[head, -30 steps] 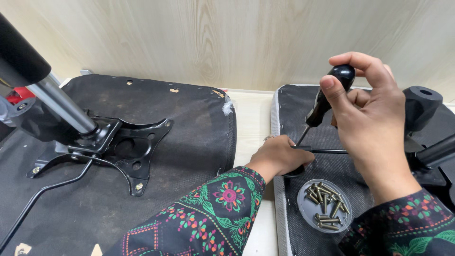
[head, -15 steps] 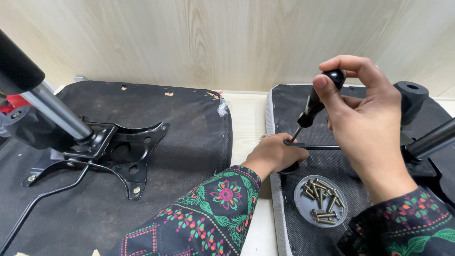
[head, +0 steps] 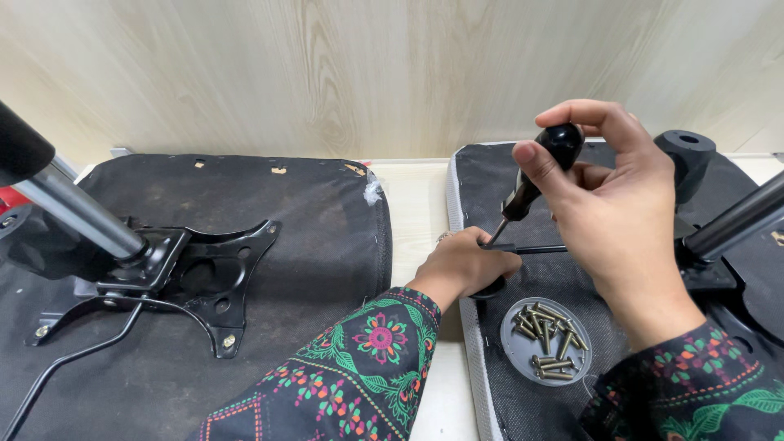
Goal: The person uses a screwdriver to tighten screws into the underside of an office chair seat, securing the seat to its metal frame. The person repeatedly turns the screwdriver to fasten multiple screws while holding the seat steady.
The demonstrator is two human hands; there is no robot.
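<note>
Your right hand point(head: 621, 204) grips the black screwdriver point(head: 535, 180) tilted over the right seat base point(head: 490, 175); your left hand point(head: 461, 265) is clenched at its tip. Keep the shaft square, pressing firmly.

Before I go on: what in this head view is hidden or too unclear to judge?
- Screwdriver tip and the screw it meets: hidden behind the left hand.
- What the left hand holds: covered by its own fingers.
- Right seat's bracket: mostly behind the right hand and cut off by the right edge.
- Left chair's gas cylinder: top cut off by the left edge.
- Screws in the grey dish: too small to count or tell head type.
</note>
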